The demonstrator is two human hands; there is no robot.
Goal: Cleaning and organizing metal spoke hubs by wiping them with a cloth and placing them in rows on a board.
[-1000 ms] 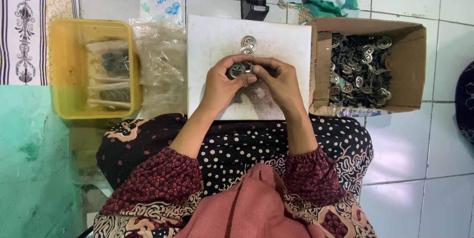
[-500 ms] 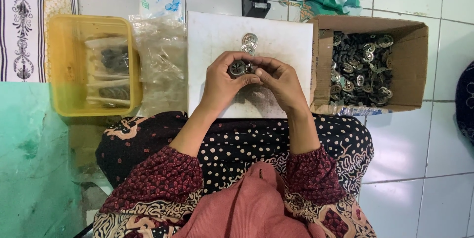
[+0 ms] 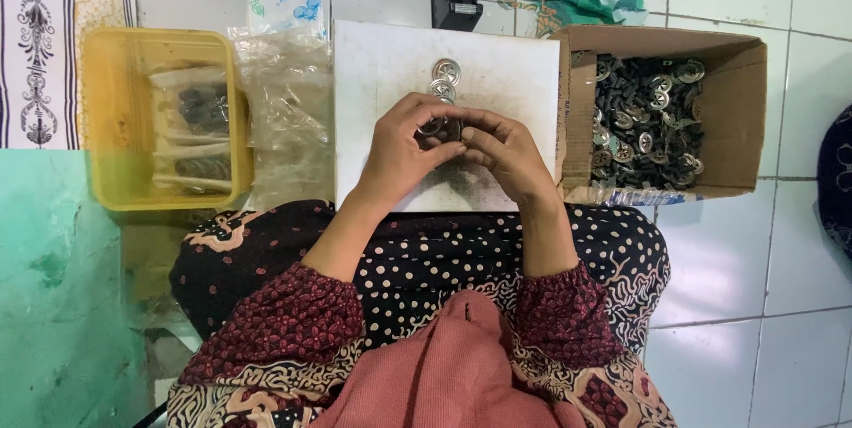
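Fingers: I see both left hand [image 3: 404,149] and right hand [image 3: 506,155] pinching one small metal disc [image 3: 441,127], frame centre.
Board: white board [image 3: 515,64] underneath, two discs [image 3: 443,78] above hands.
Box: cardboard box [image 3: 741,117] right.

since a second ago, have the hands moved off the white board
No. Both hands stay over the white board, just below the two metal discs, pinching a small metal part.

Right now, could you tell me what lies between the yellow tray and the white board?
In the head view, a heap of clear plastic bags lies between the yellow tray and the white board.
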